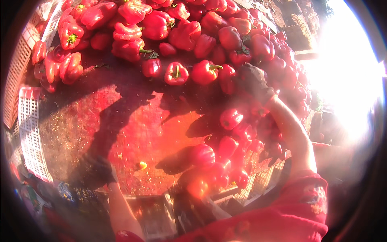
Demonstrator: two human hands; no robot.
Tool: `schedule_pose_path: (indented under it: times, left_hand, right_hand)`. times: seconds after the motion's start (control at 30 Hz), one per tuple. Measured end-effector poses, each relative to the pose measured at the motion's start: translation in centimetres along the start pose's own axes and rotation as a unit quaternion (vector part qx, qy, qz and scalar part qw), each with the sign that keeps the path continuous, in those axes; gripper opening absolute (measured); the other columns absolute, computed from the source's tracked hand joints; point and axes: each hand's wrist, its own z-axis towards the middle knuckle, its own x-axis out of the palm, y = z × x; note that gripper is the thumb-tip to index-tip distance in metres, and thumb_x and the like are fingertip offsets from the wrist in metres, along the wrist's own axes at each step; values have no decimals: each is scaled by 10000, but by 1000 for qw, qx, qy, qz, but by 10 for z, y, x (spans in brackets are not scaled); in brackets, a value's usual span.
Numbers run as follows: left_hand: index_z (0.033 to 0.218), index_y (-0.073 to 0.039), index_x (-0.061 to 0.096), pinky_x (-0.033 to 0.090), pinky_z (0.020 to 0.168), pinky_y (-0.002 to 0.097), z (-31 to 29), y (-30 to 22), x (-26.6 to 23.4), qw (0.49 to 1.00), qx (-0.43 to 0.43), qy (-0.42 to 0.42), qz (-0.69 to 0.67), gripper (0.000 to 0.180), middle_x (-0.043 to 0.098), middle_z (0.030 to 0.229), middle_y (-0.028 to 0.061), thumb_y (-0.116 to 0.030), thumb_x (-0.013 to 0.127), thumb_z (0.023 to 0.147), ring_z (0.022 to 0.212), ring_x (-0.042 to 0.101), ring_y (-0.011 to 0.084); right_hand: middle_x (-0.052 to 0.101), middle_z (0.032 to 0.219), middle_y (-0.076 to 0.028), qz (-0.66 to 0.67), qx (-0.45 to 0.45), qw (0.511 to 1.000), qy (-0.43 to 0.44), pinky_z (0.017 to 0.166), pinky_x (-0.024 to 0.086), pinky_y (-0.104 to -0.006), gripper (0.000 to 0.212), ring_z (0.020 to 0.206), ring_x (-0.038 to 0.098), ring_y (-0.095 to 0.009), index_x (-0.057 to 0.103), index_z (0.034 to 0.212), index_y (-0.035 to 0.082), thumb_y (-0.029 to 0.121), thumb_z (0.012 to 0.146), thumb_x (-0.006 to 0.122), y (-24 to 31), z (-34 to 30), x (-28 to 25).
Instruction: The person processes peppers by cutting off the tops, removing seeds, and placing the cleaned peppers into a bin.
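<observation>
Red bell peppers (185, 34) lie heaped along the far side of a red-stained sorting table (137, 137). My right hand (256, 82), in a dark glove, reaches out to the right part of the heap, close beside an upright red pepper (227, 78). Glare and the peppers around it blur its fingers. In dark shadow by the table's near left edge is my left hand (94, 173), also gloved. Its fingers cannot be made out, and no pepper shows in it. A smaller group of peppers (219, 155) sits nearer to me, on the right.
A white plastic crate (31, 133) stands at the left edge, with a reddish crate (18, 76) behind it. Below the near edge is an open crate or box (153, 215). A small yellow piece (142, 165) lies on the table. Strong sunlight whitens the upper right.
</observation>
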Motion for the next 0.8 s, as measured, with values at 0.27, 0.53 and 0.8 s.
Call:
schedule_pose_path:
  times: [0.27,0.53,0.8]
  left_hand:
    - [1344,-42,345,355,932,485,2,2,21,1000,12,15,-13,532,470,1259,230,-347,410,914,1101,474,381]
    - [1355,-88,340,322,948,446,-2,5,9,998,-16,56,-24,526,485,1250,200,-361,407,910,1069,469,353]
    - [1304,-66,393,259,1018,474,10,-5,6,999,-15,53,-3,481,366,1358,186,-312,436,893,1245,338,359]
  right_hand:
    - [494,1186,-167,73,-115,980,-148,904,433,-436,569,1103,487,-361,512,1193,131,352,706,708,-8,120,15]
    - [597,885,-139,26,-283,959,-21,814,466,-431,295,956,570,-325,633,990,138,296,741,643,-18,67,8]
    - [584,1049,-189,471,58,860,-188,833,470,-387,570,957,586,-335,563,1145,115,380,672,740,100,194,27]
